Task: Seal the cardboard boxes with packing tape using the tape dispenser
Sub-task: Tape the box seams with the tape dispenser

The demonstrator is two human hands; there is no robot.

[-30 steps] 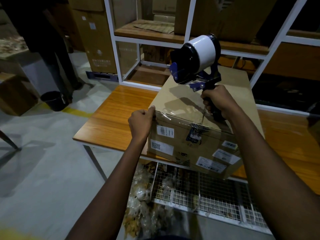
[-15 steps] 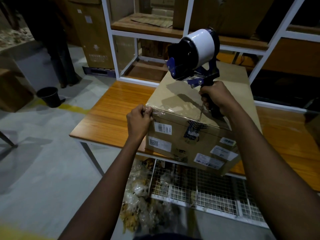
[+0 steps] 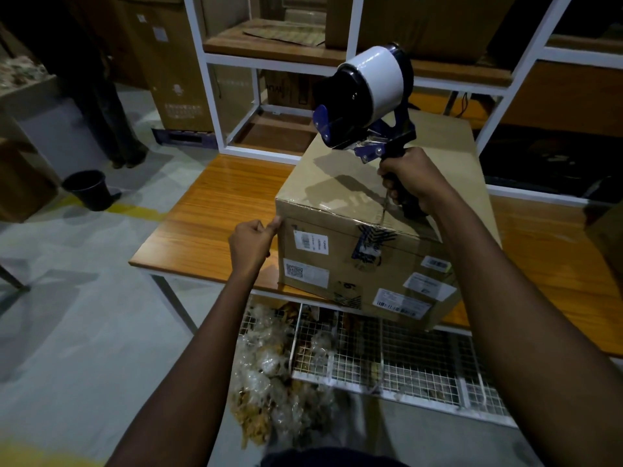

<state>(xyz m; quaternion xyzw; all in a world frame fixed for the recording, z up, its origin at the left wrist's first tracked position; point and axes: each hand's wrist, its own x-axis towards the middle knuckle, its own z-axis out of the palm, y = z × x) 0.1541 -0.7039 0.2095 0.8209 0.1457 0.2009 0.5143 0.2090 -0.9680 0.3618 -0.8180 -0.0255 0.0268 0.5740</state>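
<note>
The left hand (image 3: pixel 251 242), curled in an empty fist, touched its thumb to the near left corner of a cardboard box (image 3: pixel 371 264) on a wooden table (image 3: pixel 215 210). The right hand (image 3: pixel 413 178) gripped the handle of a tape dispenser (image 3: pixel 367 102), raised above the box.

Bare forearms (image 3: pixel 188 358) run back from the left grip (image 3: pixel 251 242) and right grip (image 3: pixel 409 178); behind them, a dark garment (image 3: pixel 323 458) shows.
</note>
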